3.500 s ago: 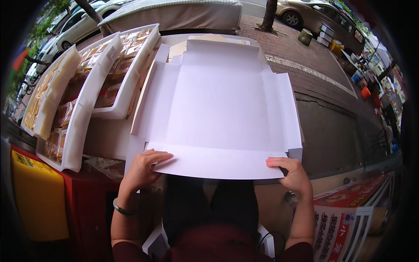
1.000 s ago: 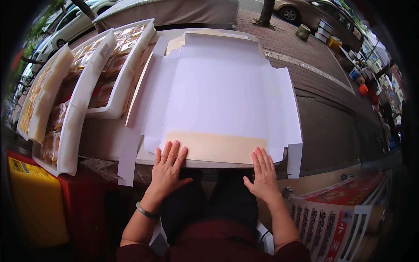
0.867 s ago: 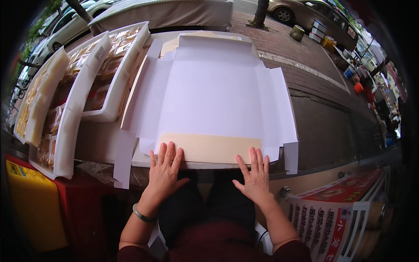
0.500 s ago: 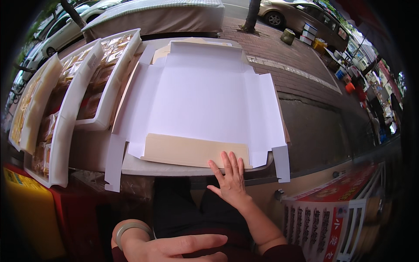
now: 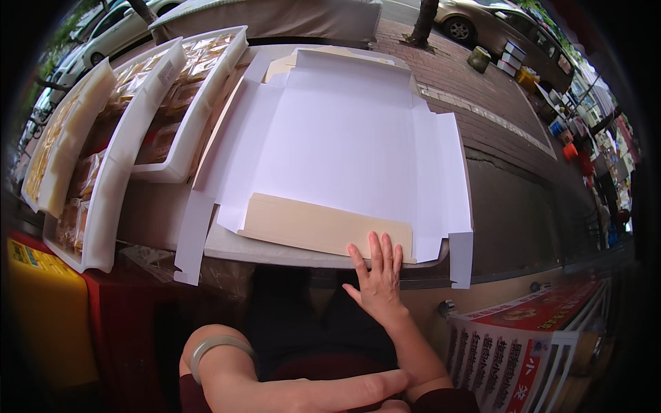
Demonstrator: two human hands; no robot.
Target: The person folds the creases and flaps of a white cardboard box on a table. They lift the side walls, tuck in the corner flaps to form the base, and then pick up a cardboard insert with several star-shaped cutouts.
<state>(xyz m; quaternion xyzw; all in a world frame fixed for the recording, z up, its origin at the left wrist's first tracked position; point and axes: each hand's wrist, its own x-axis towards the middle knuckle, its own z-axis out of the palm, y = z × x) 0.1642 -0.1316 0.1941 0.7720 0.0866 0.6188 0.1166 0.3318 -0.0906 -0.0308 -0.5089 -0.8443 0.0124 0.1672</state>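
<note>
A flat unfolded cardboard box (image 5: 337, 138), white inside, lies on the table in front of me. Its near flap (image 5: 323, 224) is folded inward and shows a tan outer face. My right hand (image 5: 380, 282) rests its fingertips on the right end of this flap, fingers spread and nothing in them. Low in the picture, my left hand (image 5: 337, 396) reaches across toward my right forearm. One of its fingers is stretched out, while the others are partly cut off by the lower edge. No held thing shows in it. A pale bangle (image 5: 220, 342) circles my left wrist.
White trays (image 5: 141, 148) of clear-wrapped food packets stand along the left. Below them are a red surface (image 5: 131, 323) and a yellow box (image 5: 48, 316). A printed sign board (image 5: 509, 351) leans at the lower right. Beyond the table are a covered stand (image 5: 275, 27) and parked cars.
The whole view has shifted, with the table sitting slightly higher and farther right. My left hand has moved rightward to my right forearm. My right hand stays on the flap.
</note>
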